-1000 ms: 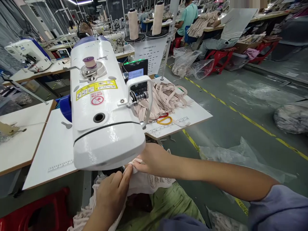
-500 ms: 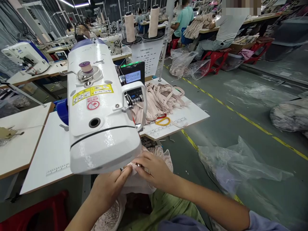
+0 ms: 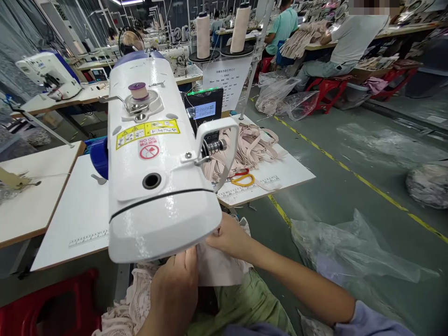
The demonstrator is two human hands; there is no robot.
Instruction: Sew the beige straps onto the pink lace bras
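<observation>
A white sewing machine fills the middle of the view, and its head hides the needle area. My left hand is below the head, with curled fingers closed on the edge of a pale pink fabric piece. To the right, my right hand grips the same fabric; its fingertips are partly hidden by the machine head. The fabric hangs between the two hands, over my lap. Pale lace fabric bunches beside my left forearm, and more lace shows behind my right hand.
Beige straps lie heaped on the white table, with yellow-handled scissors in front. Two thread cones stand behind. A red stool is at lower left. Plastic bags lie on the floor at right. Co-workers sit further back.
My left hand has come down and nearer to me, and the fabric now spreads between my hands. Lace has come into view at left. The whole view has shifted slightly.
</observation>
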